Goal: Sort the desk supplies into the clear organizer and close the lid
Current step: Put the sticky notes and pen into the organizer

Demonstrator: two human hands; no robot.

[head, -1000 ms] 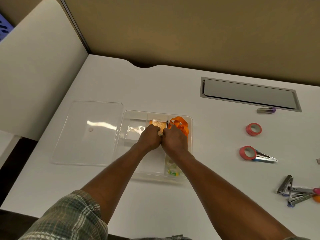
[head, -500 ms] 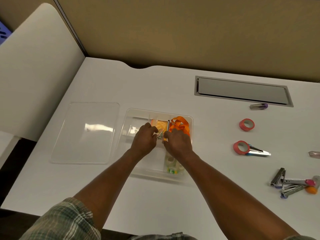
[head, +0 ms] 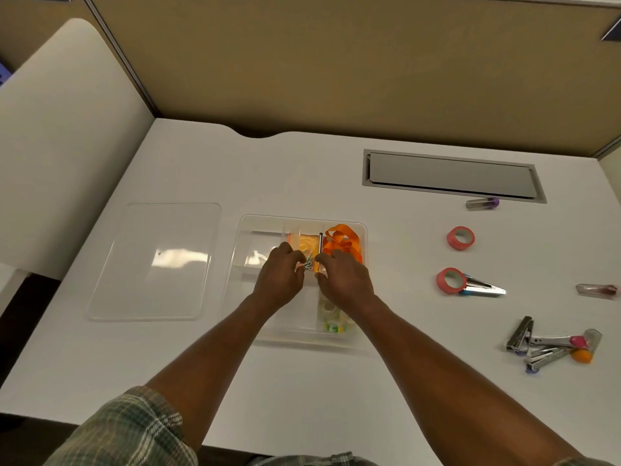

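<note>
The clear organizer (head: 268, 219) sits open at the desk's centre, its lid (head: 154, 260) lying flat to the left. An orange lanyard (head: 342, 242) fills the far right compartment, and an orange-yellow packet (head: 307, 243) lies in the far middle one. A clear tape roll (head: 331, 314) rests in the near right compartment. Both hands are over the organizer's middle. My left hand (head: 280, 280) pinches a small bunch of coloured paper clips (head: 307, 263) at its fingertips. My right hand (head: 346, 280) meets the same bunch with curled index finger and thumb, next to a dark divider edge (head: 320, 243).
On the right lie two pink tape rolls (head: 460, 237) (head: 451, 280), a metal clip (head: 484, 290), a purple-capped tube (head: 482, 203), a clear tube (head: 596, 290) and a pile of small staplers (head: 551, 346). A grey cable hatch (head: 450, 176) sits at the back. A partition wall stands behind.
My hands, pressed together a second ago, have parted slightly and drawn back toward me. The paper clips now show between them.
</note>
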